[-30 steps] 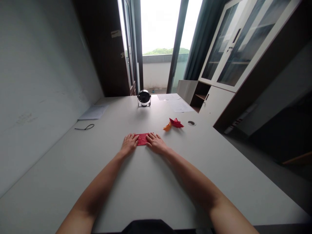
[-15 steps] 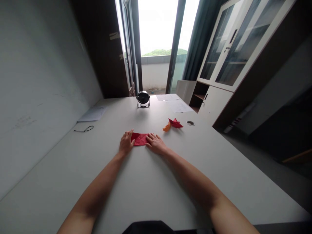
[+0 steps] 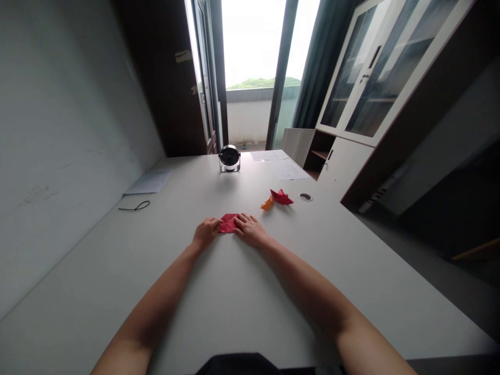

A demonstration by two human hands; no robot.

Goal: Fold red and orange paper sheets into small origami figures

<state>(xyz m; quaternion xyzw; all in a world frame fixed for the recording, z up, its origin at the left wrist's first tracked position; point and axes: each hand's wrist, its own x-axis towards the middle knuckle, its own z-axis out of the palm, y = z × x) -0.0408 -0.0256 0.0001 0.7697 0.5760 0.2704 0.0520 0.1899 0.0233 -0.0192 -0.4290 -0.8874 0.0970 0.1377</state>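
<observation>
Head view, centre: red paper [image 3: 228, 224] lies long axis sideways, left hand [image 3: 205, 233] pinching its left end, right hand [image 3: 251, 229] spread over its right.

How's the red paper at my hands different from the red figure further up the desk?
The red paper lies mostly flat, while the red figure sticks up in points. Your left hand pinches the red paper's edge and your right hand lies on it; the red figure is untouched, beside the orange figure. Both are red and folded.
</observation>
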